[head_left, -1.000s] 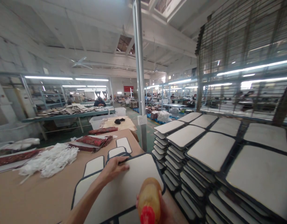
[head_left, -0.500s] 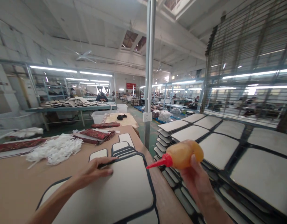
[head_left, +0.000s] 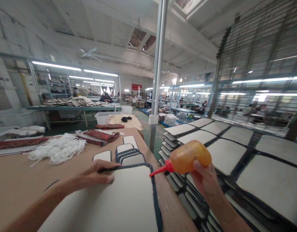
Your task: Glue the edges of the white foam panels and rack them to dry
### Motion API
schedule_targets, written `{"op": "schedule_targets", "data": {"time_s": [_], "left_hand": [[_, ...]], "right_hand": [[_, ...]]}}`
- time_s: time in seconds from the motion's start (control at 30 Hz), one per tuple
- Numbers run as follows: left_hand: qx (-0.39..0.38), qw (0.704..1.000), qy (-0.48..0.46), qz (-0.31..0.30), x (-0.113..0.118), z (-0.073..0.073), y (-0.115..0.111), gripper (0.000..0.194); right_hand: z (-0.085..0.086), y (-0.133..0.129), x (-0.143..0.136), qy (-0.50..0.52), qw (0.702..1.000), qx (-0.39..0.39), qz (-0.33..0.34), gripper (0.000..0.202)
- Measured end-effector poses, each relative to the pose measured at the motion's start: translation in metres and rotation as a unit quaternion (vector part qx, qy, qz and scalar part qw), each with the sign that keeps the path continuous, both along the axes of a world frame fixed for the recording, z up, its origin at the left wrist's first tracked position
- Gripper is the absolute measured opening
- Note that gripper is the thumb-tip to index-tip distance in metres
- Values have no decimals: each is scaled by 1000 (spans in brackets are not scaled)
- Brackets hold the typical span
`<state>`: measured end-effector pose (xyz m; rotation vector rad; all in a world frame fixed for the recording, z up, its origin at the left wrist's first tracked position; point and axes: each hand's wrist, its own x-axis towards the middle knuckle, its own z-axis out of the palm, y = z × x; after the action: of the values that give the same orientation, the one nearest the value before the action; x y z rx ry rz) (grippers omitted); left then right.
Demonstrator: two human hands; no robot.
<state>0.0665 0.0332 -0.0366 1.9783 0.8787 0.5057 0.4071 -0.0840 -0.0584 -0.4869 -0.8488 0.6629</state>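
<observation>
My right hand (head_left: 205, 182) grips an orange squeeze bottle (head_left: 190, 157) with a red nozzle (head_left: 160, 169) that points left, just above the right edge of the brown table (head_left: 20, 174). My left hand (head_left: 96, 176) rests flat on the far left corner of a white pad with dark blue edging (head_left: 119, 199), fingers on its border. Smaller white pads with the same edging (head_left: 129, 154) lie stacked just beyond it.
A rack of stacked white pads (head_left: 225, 154) fills the right side. A pile of white cord (head_left: 58, 149) and red patterned fabric pieces (head_left: 100, 135) lie farther back on the table. A metal pole (head_left: 158, 74) stands behind the table. Other people work at distant benches.
My right hand has lifted the bottle from low near my body and turned it sideways, nozzle now pointing left. The left hand has stayed on the pad's corner. The view has shifted left.
</observation>
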Motion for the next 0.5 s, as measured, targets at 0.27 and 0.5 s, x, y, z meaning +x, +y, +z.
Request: {"op": "schedule_targets", "data": {"time_s": [0.27, 0.5], "left_hand": [[-18, 1000, -5, -23, 1, 7, -3, 49], [-13, 998, 26, -50, 1, 15, 3, 48]], "right_hand": [[-5, -6, 4, -41, 999, -12, 25, 47], [-7, -8, 6, -51, 998, -17, 29, 50]]}}
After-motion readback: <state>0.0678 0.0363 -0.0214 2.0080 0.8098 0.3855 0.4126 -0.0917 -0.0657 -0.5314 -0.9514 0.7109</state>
